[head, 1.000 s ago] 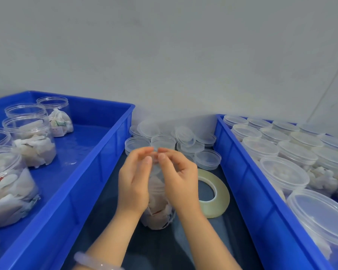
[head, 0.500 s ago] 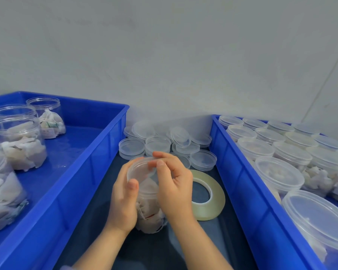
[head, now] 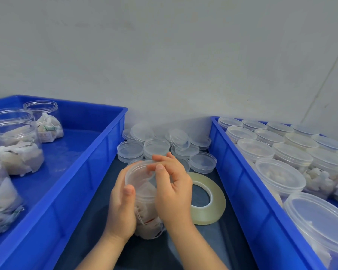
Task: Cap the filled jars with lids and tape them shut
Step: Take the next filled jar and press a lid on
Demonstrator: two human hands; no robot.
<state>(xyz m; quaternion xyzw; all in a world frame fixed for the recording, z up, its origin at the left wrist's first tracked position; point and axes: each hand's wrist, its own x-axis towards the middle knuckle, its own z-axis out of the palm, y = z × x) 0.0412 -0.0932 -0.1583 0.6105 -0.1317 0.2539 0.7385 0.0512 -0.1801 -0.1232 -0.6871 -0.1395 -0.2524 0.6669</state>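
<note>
Your left hand (head: pixel 123 209) wraps around the jar (head: pixel 145 213), with the thumb up its near side. Your right hand (head: pixel 173 193) curls over the lid (head: pixel 138 174), thumb and fingertips pinching its far rim. The lid sits on the jar mouth. The tape (head: pixel 209 213) lies flat just right of the grip. Loose lids (head: pixel 130 150) are piled beyond the grip. The left bin (head: pixel 82 172) holds open jars (head: pixel 18 145). The right bin (head: pixel 240 184) holds capped jars (head: pixel 280 175).

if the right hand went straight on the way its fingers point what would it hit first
The right hand touches the lid on the jar now; past its rim, the nearest stack of loose lids looks next, though depth is unclear.
</note>
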